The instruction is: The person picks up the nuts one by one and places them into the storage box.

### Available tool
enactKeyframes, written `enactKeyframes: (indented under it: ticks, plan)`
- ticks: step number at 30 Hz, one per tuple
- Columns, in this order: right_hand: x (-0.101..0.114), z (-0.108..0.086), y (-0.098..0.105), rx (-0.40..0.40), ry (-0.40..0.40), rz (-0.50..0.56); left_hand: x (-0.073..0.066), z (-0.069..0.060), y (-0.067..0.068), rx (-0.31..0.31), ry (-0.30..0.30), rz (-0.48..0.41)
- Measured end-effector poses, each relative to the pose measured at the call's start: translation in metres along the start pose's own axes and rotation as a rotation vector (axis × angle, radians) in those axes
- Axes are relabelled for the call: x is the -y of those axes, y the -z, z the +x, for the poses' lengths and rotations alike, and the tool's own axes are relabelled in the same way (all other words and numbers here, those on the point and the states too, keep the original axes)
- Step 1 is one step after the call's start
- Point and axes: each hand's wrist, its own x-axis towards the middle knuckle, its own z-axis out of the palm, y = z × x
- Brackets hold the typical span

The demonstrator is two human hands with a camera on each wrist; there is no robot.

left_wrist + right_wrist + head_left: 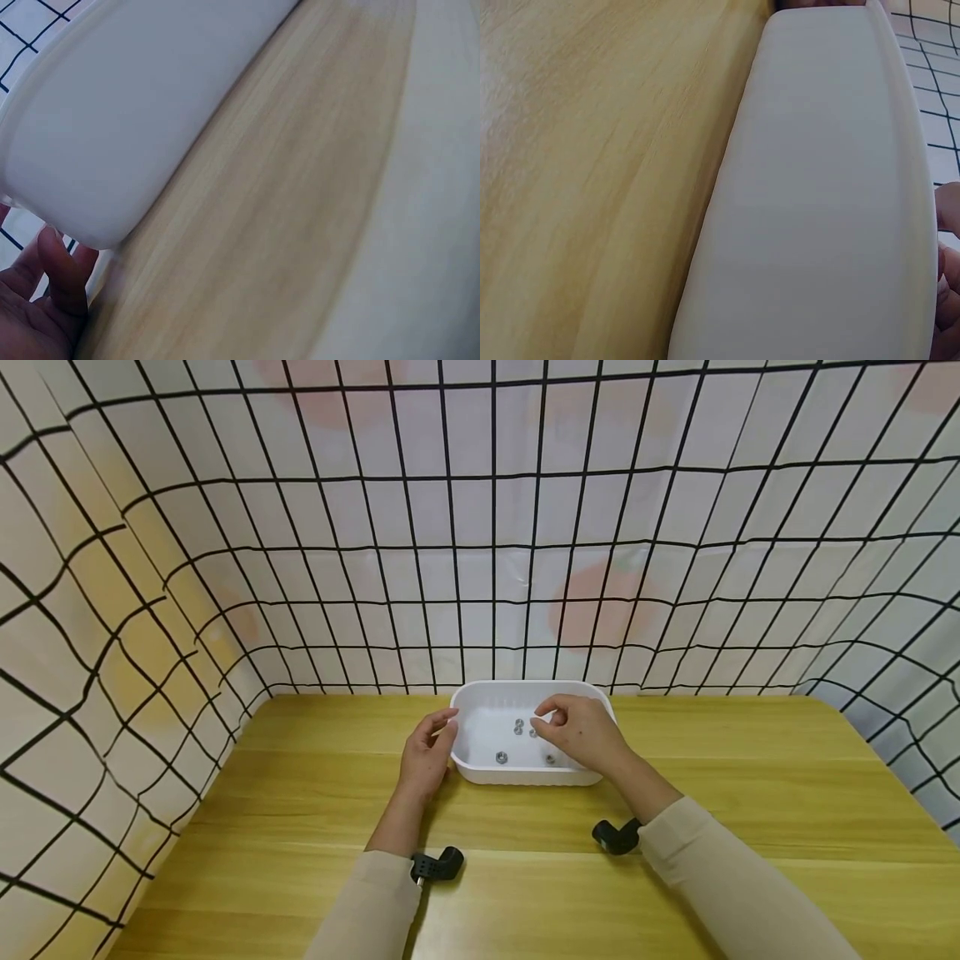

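Observation:
A white oblong tray (525, 776) with rounded corners holds several small metal nuts. Two nuts (519, 727) lie close together near its middle, one nut (502, 757) is nearer the front left, and another nut (550, 759) lies at the front right. My left hand (426, 758) is at the tray's left end, fingers loosely bent by the rim. Over the tray's right half hovers my right hand (585, 733), thumb and index fingertips near each other with a small gap and nothing visible between them. Just below those fingertips sits a nut (533, 732).
The tray stands on a wooden table (517, 877) near its back edge. A black wire grid (495, 547) in front of pale cloth rises behind the table and along both sides. Each wrist wears a small black camera (438, 864).

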Motion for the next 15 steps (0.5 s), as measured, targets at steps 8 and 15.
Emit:
enactKeyframes:
  ticks: [8,15]
  plan:
    - [0.0,-0.005,0.005,-0.033,-0.015,0.016,0.001,0.001,0.001,-0.002,0.007,-0.002]
    - [-0.016,-0.015,0.026,-0.114,-0.038,0.049,0.005,-0.002,0.001,-0.012,0.016,0.006]
